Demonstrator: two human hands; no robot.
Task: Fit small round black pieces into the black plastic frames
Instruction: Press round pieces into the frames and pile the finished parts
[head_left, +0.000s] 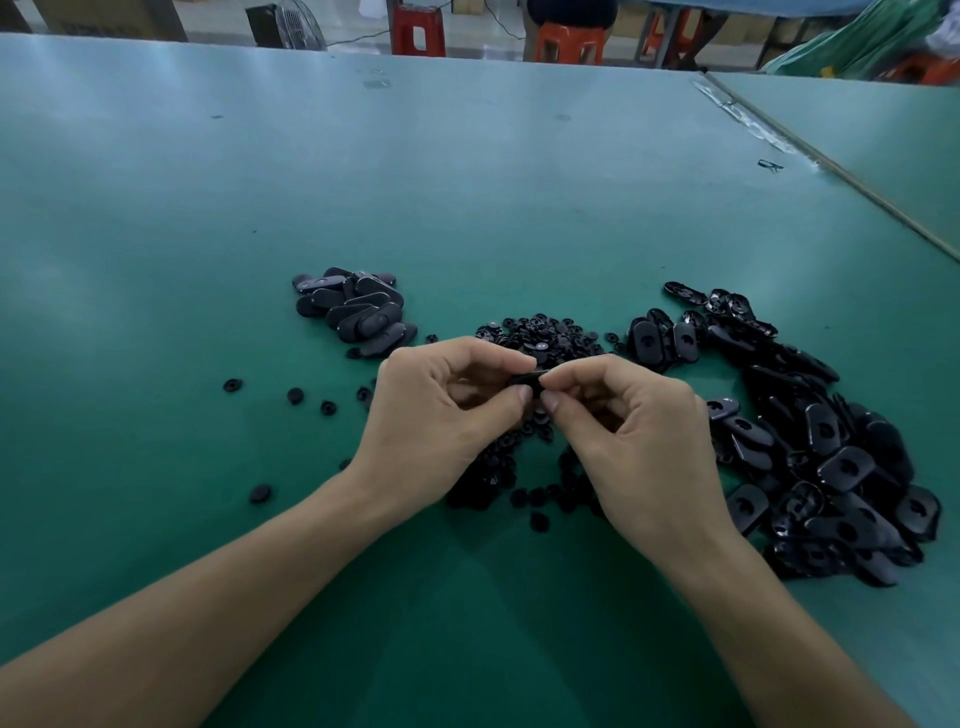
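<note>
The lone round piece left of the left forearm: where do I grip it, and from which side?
Pinch the round black piece across its rim, straight down from above. It lies flat on the green table with bare surface around it, so opposite edges look reachable. The left hand is nearer, but it and the right hand pinch a black part.

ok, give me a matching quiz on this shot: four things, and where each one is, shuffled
Things:
1 big frame pile
2 small frame pile
3 round-piece heap
4 single black piece

Places:
A pinched between left hand and right hand
B right side of the table
C left, farther off
D centre, behind and under the hands

Pairs: 1-B, 2-C, 3-D, 4-A
</note>
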